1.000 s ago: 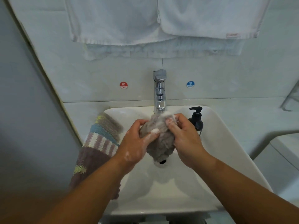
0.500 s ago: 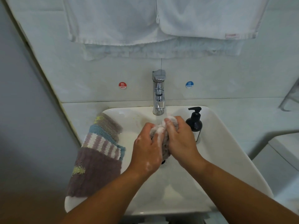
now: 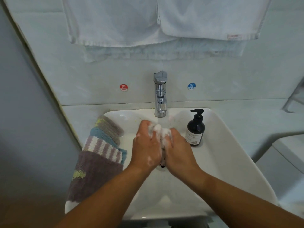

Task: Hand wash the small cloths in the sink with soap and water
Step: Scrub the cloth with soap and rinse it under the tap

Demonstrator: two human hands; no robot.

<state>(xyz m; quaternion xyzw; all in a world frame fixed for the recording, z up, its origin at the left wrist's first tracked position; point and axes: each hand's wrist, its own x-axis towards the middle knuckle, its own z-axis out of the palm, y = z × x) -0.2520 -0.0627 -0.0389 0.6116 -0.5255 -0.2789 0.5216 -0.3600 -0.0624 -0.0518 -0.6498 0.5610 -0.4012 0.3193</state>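
A small grey cloth [image 3: 162,137], white with suds, is bunched between my two hands over the white sink [image 3: 230,162], just below the chrome tap [image 3: 160,96]. My left hand [image 3: 147,145] grips its left side with curled fingers. My right hand [image 3: 178,148] grips its right side. Most of the cloth is hidden between my palms. A dark pump bottle of soap [image 3: 195,129] stands on the sink's right side, apart from my right hand.
Several fluffy cloths [image 3: 102,155], striped purple, blue and grey, hang over the sink's left rim. White towels [image 3: 156,22] hang on the wall above the tap. Hot [image 3: 123,87] and cold [image 3: 191,86] stickers flank the tap. A wall stands close on the left.
My hands have closed together around the cloth, which hung loose and open before. It is now squeezed into a small sudsy wad, and both hands sit lower over the drain.
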